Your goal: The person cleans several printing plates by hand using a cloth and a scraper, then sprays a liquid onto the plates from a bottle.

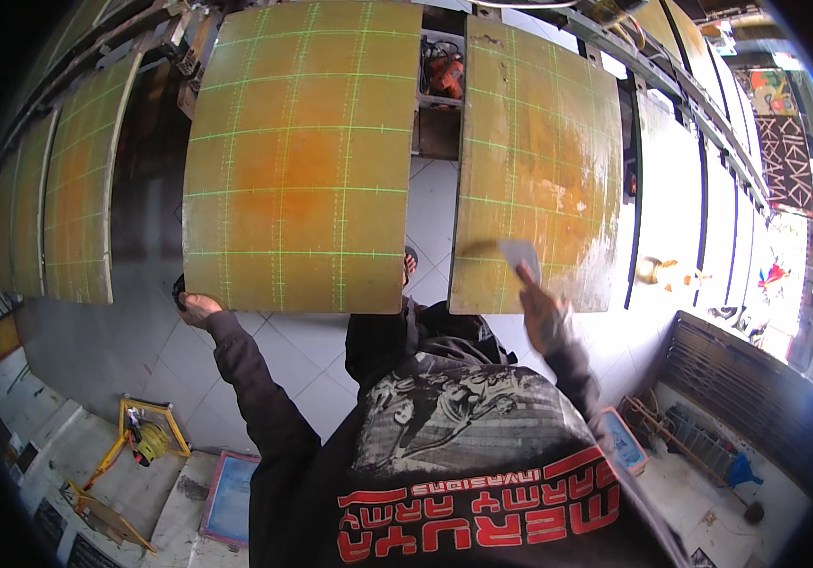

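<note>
My right hand (544, 312), slightly blurred, grips a flat, pale scraper (520, 254) over the near part of the right-hand board (544, 142). That board is yellow-brown with green grid lines and whitish, shiny patches toward its right side. At the near left corner of the middle board (297, 161), my left hand (200, 308) is closed around a small black object (179, 292), mostly hidden by the fingers. Orange stains and green lines mark the middle board.
More gridded boards (80, 180) line the left, and white-topped ones (667, 189) the right. Between the two nearest boards, a tray (442, 71) holds red items. Behind me are yellow frames (155, 428), a blue-meshed screen (231, 497) and a dark slatted bench (738, 379).
</note>
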Demonstrator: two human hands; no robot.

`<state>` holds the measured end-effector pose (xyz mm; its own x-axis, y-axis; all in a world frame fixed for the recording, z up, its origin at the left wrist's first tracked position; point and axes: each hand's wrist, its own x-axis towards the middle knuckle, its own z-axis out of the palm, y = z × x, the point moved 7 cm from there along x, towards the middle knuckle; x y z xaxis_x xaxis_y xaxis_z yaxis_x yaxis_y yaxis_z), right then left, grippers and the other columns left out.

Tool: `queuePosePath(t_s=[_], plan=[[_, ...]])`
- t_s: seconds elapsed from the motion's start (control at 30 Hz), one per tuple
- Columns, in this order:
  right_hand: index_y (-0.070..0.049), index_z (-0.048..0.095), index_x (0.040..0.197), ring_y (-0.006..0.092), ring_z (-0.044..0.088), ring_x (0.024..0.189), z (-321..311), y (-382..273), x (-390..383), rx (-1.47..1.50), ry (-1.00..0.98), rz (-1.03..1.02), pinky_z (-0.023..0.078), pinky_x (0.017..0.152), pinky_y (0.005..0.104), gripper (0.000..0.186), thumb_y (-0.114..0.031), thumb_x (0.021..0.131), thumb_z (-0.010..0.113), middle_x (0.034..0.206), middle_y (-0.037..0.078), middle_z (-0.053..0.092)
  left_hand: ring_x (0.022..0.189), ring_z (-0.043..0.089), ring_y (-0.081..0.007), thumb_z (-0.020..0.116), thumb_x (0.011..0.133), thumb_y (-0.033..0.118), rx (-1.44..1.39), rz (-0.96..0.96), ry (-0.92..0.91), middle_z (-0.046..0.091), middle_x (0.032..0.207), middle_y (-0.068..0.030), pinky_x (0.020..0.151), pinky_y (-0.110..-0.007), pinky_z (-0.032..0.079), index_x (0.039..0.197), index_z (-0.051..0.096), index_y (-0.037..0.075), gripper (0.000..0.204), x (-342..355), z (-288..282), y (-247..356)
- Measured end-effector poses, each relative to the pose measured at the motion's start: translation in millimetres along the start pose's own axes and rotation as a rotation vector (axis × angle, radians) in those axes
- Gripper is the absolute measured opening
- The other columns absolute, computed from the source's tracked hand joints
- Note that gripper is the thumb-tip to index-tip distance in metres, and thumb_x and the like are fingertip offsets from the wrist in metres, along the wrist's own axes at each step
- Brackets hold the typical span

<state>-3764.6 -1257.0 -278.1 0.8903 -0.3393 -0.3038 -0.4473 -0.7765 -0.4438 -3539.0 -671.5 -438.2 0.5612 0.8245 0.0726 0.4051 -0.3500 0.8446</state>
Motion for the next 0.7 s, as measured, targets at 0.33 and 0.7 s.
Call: queuePosePath(t_s=[0.33,0.7], plan=[[-0.002,0.031,0.139,0.0348,0.062,0.093,31.9,23.2,60.3,-0.454,-0.138,-0.006,0.049,0.078,0.0411,0.047,-0.007,0.093,0.036,0.114,0.026,0.057,0.085,0.063,-0.0358,0.047,0.086,0.028,0.439,0.274,-0.126,0.066,0.09,-0.0204,0.074,-0.043,0.05,0.089,0.064,0.001,0.033,31.4,16.9,-22.9],[-0.019,0.052,0.129,0.0331,0.063,0.096,-23.8,24.4,137.0,-0.371,-0.293,0.184,0.046,0.085,0.0387,0.04,-0.033,0.092,0.049,0.099,0.022,0.065,0.088,0.059,-0.0387,0.046,0.082,0.033,-0.154,-0.072,-0.008,0.06,0.096,-0.0276,0.076,-0.045,0.045,0.101,0.053,-0.013,0.05,-22.5,-0.1,36.4]])
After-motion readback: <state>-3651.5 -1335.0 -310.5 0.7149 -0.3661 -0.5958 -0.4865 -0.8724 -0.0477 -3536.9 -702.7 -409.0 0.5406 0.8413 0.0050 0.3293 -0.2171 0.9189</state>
